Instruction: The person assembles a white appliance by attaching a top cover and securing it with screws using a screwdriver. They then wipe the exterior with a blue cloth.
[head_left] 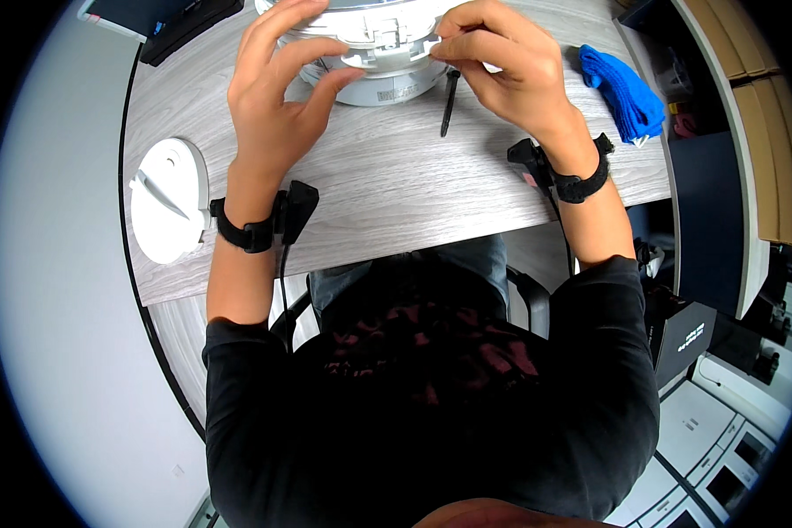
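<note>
Black shirt [431, 414] sits closest, the left hand [282, 110] spreads around a round white thing [387, 62] far up the table [387, 185], the right hand [524, 79] pinches its edge, and its clip [387, 35] (maybe thin) could snap if pushed hard.

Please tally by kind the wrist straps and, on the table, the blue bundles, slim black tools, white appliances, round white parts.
Wrist straps: 2
Blue bundle: 1
Slim black tool: 1
White appliance: 1
Round white part: 1
Total: 6
</note>
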{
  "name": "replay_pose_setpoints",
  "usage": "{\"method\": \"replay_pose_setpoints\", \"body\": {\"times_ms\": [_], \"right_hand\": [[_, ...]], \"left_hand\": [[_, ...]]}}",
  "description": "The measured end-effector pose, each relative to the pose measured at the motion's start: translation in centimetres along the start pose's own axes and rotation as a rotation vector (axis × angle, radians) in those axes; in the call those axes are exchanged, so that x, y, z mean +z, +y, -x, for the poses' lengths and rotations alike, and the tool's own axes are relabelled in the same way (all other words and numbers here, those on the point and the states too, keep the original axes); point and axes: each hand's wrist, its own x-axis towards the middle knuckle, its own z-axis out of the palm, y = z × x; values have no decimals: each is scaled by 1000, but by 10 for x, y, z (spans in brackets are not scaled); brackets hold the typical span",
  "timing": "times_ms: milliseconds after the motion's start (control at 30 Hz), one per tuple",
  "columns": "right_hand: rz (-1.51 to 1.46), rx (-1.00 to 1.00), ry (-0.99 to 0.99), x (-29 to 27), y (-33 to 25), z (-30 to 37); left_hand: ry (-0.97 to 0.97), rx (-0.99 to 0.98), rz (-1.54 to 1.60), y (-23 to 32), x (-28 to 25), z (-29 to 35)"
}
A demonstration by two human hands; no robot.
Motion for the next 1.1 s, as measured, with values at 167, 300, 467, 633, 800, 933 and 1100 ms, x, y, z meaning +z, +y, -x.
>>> {"method": "replay_pose_setpoints", "body": {"times_ms": [167,300,467,633,800,933,1100], "right_hand": [[131,-37,4,0,-14,2],[145,-78,-3,-1,-15,6],[169,-96,-35,-2,-21,5],[154,-96,-20,-1,-19,5],[144,-51,-18,-1,-18,1],[155,-40,15,1,-14,-1],[138,30,47,6,-13,-3]], "left_hand": [[-32,20,-15,11,-5,1],[-22,14,27,15,-6,1],[-100,60,-2,13,-10,7],[-91,61,10,18,-10,2],[-63,62,26,16,-9,-2],[-17,56,27,12,-5,-2],[9,8,-26,13,-3,-1]]}}
